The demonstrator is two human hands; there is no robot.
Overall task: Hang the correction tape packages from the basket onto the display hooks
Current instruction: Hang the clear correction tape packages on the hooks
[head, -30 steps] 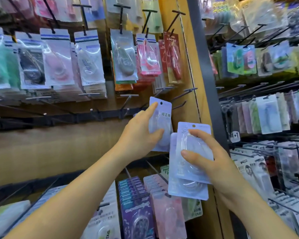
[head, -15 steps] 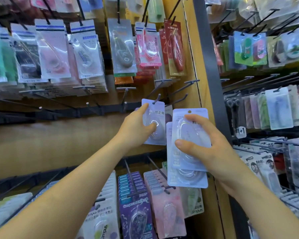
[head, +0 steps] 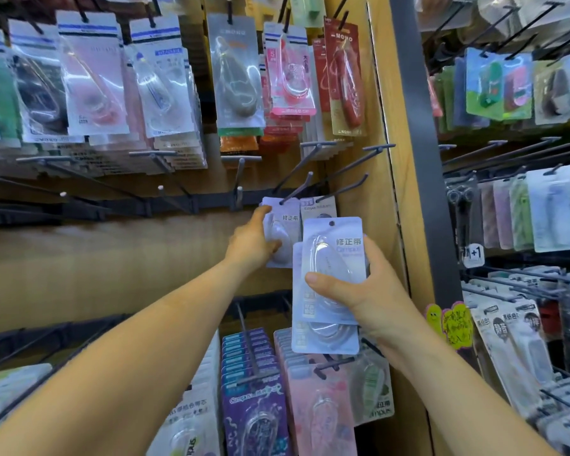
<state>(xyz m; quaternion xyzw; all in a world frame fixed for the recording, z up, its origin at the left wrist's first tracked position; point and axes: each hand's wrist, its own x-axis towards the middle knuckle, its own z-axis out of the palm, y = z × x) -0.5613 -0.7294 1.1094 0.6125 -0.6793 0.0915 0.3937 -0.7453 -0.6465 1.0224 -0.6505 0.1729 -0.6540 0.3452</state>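
Left hand (head: pixel 250 241) reaches up to the shelf wall and grips a pale lavender correction tape package (head: pixel 282 232), thumb over the clear blister, fingers round its left edge. Package top sits on the wire of a display hook (head: pixel 296 189); wire meets the hang-hole area, how far it is pushed on cannot be told. Right hand (head: pixel 372 291) lower and nearer, closed round a stack of packages (head: pixel 331 255), thumb across the front blister, fingers wrapped on the right edge; at least two in the stack, the back one sticking out below. Just behind, a Campus package (head: pixel 320 207) hangs on the next hook. Bare hooks (head: pixel 239 192) to the left on the same rail. Above, rows of MONO packs (head: pixel 346 77). Below, purple packs (head: pixel 254 406) and pink packs (head: pixel 320 406). Dark post (head: pixel 415 159) to the right, yellow notes (head: pixel 454 324) beside it.
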